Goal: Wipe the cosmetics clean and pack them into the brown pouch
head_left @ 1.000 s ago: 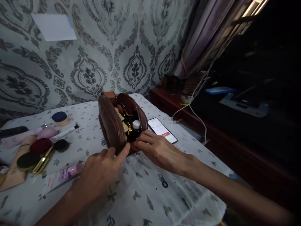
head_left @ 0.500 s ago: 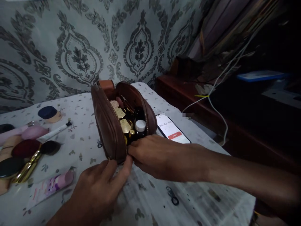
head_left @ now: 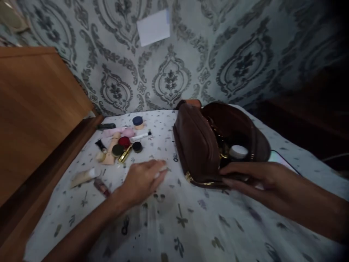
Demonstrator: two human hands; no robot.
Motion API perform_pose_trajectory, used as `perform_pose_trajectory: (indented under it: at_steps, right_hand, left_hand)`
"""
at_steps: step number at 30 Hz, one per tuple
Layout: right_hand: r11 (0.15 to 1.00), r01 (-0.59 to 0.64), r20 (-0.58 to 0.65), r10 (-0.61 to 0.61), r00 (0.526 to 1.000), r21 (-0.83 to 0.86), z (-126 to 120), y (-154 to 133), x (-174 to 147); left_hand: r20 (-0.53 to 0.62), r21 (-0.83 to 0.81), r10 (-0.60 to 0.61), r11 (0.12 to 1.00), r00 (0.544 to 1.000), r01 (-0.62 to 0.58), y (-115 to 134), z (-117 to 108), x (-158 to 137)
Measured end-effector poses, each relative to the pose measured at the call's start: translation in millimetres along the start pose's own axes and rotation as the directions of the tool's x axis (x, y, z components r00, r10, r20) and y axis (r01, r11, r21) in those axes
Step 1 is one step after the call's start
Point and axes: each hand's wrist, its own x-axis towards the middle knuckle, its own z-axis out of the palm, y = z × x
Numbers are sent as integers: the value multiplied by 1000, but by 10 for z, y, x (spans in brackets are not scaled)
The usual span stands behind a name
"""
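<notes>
A brown zip-up toiletry bag [head_left: 195, 142] stands on the patterned sheet with its mouth unzipped. Inside, a white-capped bottle [head_left: 239, 151] shows among dark and gold items. My right hand [head_left: 261, 176] grips the bag's near rim, thumb and fingers closed on it. To the left of the bag, my left hand [head_left: 145, 178] hovers low over the sheet with its fingers curled together. A pale bit shows at its fingertips, but what it holds, if anything, is hidden. Beyond it lie a makeup brush [head_left: 137, 147] and a gold tube [head_left: 125, 154].
Makeup lies on the left: a blue-lidded jar [head_left: 138, 123], a pink sponge [head_left: 129, 133], a white tube [head_left: 140, 137], a beige tube [head_left: 81, 177] and a lip gloss tube [head_left: 101, 187]. A phone [head_left: 283, 161] lies right of the bag. A wooden panel [head_left: 38, 109] borders the left.
The view has swung left. My left hand has left the bag's near end and moved toward the makeup. My right hand stays at the bag's rim. The pink-capped tube no longer shows.
</notes>
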Motion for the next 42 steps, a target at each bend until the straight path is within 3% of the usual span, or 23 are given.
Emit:
perform_pose_trajectory:
  at_steps: [1,2,5,7,9,12,17,20,25,27,29,31,34,38,42]
  right_hand:
    - [1000,-13,-22,13,1000,-15,-9,7,-48]
    - [998,-35,-151,27,988,-51,-16,3,-101]
    - [988,-117,-391,71,918,-97,14,-126,-250]
    - [993,-108,-411,79,908,-48,107,-302,-300]
    - [997,-61,-332,72,941,43,256,-493,-301]
    - [983,-70,-168,99,981,169,541,-687,-243]
    - [922,-153,106,123,987,355,1016,-782,-98]
    - [806,-263,231,161,959,530,1256,-833,19]
    - [478,-379,300,236,924,792,1550,-893,162]
    - [359,-379,303,250,920,853,1631,-900,175]
    - [241,-379,320,250,914,894,1701,-903,174]
    - [107,-350,316,246,916,931,1767,-901,167]
    - [-54,-272,276,255,927,961,1845,-868,150]
    - [-101,-215,236,335,912,971,1868,-770,112]
    - [-35,-252,249,330,911,967,1847,-696,84]
  left_hand:
    - [-29,23,-83,996,996,83,-184,-30,-51]
    - [-80,57,-157,985,984,162,-376,-59,-103]
    - [-153,192,-389,890,908,414,-895,-142,-242]
    - [-140,299,-498,803,856,516,-1102,-183,-316]
    - [-101,384,-532,759,841,526,-1163,-194,-374]
    - [-24,463,-529,746,849,478,-1058,-132,-436]
    - [82,491,-589,726,804,482,-838,59,-472]
    - [94,476,-613,720,784,506,-824,100,-455]
    - [63,441,-651,698,756,564,-793,-90,-475]
    - [45,374,-643,721,765,584,-675,-192,-530]
    - [43,221,-586,796,809,564,-480,-248,-590]
    - [67,56,-494,869,867,491,-238,-232,-630]
    - [121,4,-359,932,925,361,89,-104,-634]
    - [123,24,-224,975,967,223,257,82,-576]
    - [-36,-9,-179,984,983,179,213,147,-486]
